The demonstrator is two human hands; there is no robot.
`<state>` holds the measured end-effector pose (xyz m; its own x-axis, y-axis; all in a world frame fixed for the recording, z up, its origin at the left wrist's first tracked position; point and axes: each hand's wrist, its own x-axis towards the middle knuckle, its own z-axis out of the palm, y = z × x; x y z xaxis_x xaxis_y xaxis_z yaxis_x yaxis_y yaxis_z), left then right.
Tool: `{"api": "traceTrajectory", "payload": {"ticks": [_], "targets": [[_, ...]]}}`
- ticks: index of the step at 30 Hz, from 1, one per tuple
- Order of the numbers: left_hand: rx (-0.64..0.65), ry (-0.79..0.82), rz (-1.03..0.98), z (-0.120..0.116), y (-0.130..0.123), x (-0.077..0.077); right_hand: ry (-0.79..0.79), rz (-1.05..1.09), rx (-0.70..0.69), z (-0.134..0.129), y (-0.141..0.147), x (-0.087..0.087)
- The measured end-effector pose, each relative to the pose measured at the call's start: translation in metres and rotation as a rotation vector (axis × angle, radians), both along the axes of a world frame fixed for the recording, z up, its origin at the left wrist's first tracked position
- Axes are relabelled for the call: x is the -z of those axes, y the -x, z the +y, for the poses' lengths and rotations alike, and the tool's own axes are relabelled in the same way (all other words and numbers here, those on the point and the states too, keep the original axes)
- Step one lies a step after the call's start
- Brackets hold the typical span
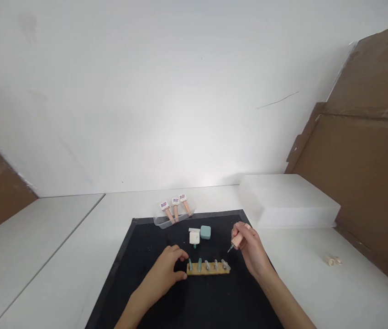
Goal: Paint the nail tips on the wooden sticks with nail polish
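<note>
My left hand [166, 269] is at the left end of a yellowish strip [203, 273], thumb and fingers apart. Its thumb tip is by the strip's near corner; I cannot tell whether it presses on it. Several false nails stand in a row on the strip, a green nail [199, 265] and a clear nail [216, 265] among them. To the strip's right, my right hand [250, 249] grips a nail polish brush [238, 240] by its pinkish cap, the bristles pointing down and left. The brush tip hangs apart from the nails.
Behind the strip lie a white square piece [194, 237] and a green square bottle [205, 232] on the black mat [166, 301]. A clear tray [163, 224] holds three pink-capped bottles [175, 208]. A white box [290, 201] and small beige rings [331, 261] are at right.
</note>
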<state>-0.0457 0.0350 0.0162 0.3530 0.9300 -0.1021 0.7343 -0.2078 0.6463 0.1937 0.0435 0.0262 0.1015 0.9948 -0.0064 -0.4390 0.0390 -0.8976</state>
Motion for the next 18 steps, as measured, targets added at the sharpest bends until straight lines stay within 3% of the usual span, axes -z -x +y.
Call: {"api": "traceTrajectory", "payload": {"ticks": [6, 13, 18], "targets": [[-0.131, -0.31, -0.024, 0.015, 0.013, 0.003, 0.046, -0.053, 0.004, -0.001, 0.006, -0.002], [0.071, -0.441, -0.03, 0.023, -0.008, 0.017, 0.058, -0.091, 0.025, -0.004, 0.009, -0.003], [0.09, -0.456, -0.051, 0.024, -0.011, 0.018, 0.046, -0.116, 0.031, -0.006, 0.011, -0.003]]}}
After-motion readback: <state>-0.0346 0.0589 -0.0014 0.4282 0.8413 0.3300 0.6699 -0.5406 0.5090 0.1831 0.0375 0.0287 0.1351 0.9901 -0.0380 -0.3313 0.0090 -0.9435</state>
